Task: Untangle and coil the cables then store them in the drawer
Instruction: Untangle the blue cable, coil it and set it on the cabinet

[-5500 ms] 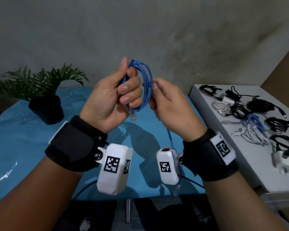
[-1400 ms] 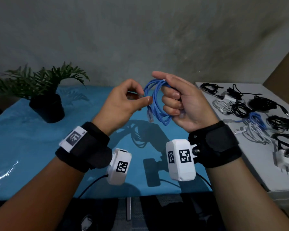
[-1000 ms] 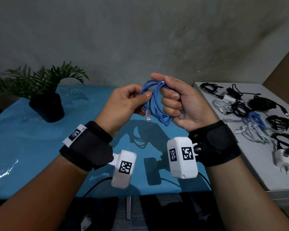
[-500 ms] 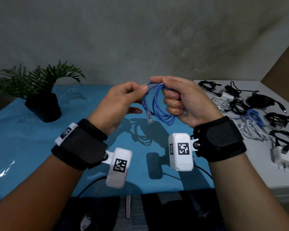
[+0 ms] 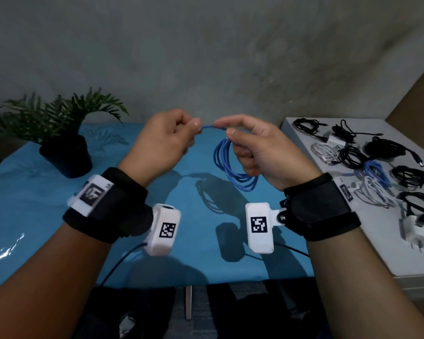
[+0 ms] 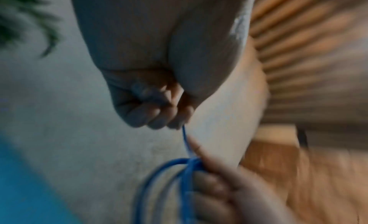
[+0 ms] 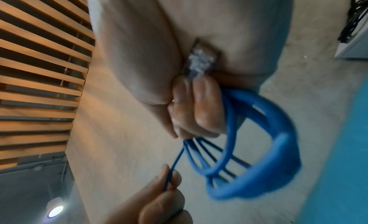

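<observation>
A blue network cable [image 5: 230, 165] hangs as a coil of several loops from my right hand [image 5: 227, 129], which grips it at the top. One short strand [image 5: 207, 127] runs taut to my left hand [image 5: 194, 126], which pinches it between thumb and fingers. In the right wrist view the coil [image 7: 259, 148] loops under my curled fingers [image 7: 199, 110], and a clear plug [image 7: 199, 60] lies tucked against the palm. In the blurred left wrist view the strand [image 6: 185, 140] leaves my closed left fist. Both hands are held above the table. No drawer is in view.
A blue-covered table [image 5: 34, 216] lies below, with a potted plant [image 5: 66, 143] at its back left. To the right stands a white cabinet top [image 5: 304, 216] bearing several coiled black, white and blue cables [image 5: 377, 167] and a white plug adapter [image 5: 416, 228].
My left hand has drawn a strand leftwards out of the coil, so the hands are further apart. The coil now hangs lower from my right hand.
</observation>
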A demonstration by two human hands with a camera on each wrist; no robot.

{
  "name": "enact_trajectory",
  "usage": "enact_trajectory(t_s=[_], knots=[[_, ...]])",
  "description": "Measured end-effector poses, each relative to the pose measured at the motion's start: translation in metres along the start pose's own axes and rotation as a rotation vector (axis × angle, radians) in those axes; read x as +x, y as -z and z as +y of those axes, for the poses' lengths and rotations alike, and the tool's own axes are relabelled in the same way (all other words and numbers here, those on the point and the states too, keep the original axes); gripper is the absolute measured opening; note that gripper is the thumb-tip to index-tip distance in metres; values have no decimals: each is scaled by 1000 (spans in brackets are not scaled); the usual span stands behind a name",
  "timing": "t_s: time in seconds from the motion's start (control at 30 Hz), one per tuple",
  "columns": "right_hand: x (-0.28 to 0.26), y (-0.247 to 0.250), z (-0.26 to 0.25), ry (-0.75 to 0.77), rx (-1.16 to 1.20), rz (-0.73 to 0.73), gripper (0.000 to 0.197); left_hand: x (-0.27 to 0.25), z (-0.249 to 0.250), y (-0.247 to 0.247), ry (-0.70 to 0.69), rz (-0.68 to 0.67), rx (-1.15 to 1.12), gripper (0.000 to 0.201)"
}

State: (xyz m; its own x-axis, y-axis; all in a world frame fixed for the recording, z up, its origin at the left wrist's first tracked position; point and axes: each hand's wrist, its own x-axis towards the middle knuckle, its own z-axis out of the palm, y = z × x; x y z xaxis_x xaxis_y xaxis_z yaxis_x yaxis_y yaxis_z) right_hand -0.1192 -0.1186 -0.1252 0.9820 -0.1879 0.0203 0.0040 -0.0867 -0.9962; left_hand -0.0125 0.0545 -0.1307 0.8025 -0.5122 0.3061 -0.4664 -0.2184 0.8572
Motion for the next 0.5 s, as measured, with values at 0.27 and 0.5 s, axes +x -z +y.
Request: enact_trajectory(t_s=[0.27,0.5], knots=[[6,-11,3,-10,246,106,9,-15,10,-24,-93,-125,-68,16],[6,-12,3,12,308,50,16,-14,18,-13,-53,-221,-386,30]])
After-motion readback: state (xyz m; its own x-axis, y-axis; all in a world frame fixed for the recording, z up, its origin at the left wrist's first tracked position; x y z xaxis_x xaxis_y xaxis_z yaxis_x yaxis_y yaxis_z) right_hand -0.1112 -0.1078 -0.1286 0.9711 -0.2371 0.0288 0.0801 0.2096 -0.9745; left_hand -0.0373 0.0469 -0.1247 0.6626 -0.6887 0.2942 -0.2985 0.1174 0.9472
